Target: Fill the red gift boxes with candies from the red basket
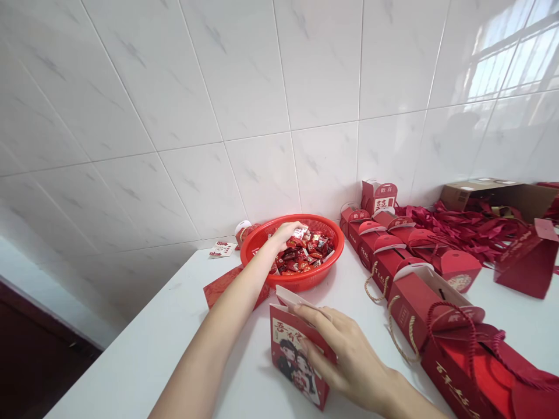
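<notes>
My left hand reaches into a round red plastic basket at the back of the table. Its fingers are closed against a white-and-red wrapped candy, partly hidden by the hand. Many red-wrapped candies lie piled around it. Nearer to me, my right hand grips a red paper gift box from its right side. The box stands upright, its top flaps raised, with a cartoon couple printed on the front. What is inside it is hidden.
Several red gift boxes with rope handles stand in rows on the right. Dark red ribbons lie behind them by a cardboard carton. A flat red piece and a printed card lie left. White tiled wall behind.
</notes>
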Available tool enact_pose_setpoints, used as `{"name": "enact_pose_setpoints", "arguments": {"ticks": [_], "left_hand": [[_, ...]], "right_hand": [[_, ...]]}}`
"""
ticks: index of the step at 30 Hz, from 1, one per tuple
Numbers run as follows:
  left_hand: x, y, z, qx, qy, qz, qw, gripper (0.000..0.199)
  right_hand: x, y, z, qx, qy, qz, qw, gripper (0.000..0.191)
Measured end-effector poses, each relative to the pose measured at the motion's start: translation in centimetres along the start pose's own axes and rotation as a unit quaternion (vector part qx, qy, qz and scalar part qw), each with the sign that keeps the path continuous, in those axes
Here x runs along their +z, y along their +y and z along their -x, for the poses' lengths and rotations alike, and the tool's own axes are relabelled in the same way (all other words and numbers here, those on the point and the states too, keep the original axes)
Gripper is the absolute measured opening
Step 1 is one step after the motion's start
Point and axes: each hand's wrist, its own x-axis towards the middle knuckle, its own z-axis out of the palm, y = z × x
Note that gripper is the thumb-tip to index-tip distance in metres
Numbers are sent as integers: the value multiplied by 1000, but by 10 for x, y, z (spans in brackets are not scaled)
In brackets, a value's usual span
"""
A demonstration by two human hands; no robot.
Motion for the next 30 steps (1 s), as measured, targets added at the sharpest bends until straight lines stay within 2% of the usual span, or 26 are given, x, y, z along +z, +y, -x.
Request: {"name": "enact_pose_setpoints", "arguments": {"ticks": [3, 8, 11, 15, 18, 21, 24, 27, 30], "left_hand": [[18, 5, -8, 49, -21, -97, 994, 23], [52, 10, -17, 76, -67, -157, 982, 57], [56, 10, -17, 69, -76, -184, 978, 51], [39, 10, -8, 81, -60, -186, 977, 23], [21, 11, 5, 114, -23, -83, 990, 6], [6, 14, 22, 124, -5, 81, 989, 21], [-10, 20, 46, 143, -12, 181, 973, 37], [-27, 27, 78, 161, -20, 219, 962, 45], [-40, 35, 115, 161, -40, 212, 963, 46]], "right_hand": [[1, 0, 1, 5, 2, -3, 1000, 49], [1, 1, 0, -5, 7, -1, 1000, 47], [-1, 2, -1, -2, 3, -9, 1000, 46], [-8, 2, 0, 31, -6, -45, 998, 47], [-15, -1, -2, 81, 4, -141, 987, 48], [-20, -3, -7, 185, 37, -278, 942, 47], [-21, -1, -12, 264, 54, -377, 886, 48], [-22, 1, -15, 291, 58, -397, 868, 50], [-24, -2, -15, 311, 58, -413, 854, 52]]}}
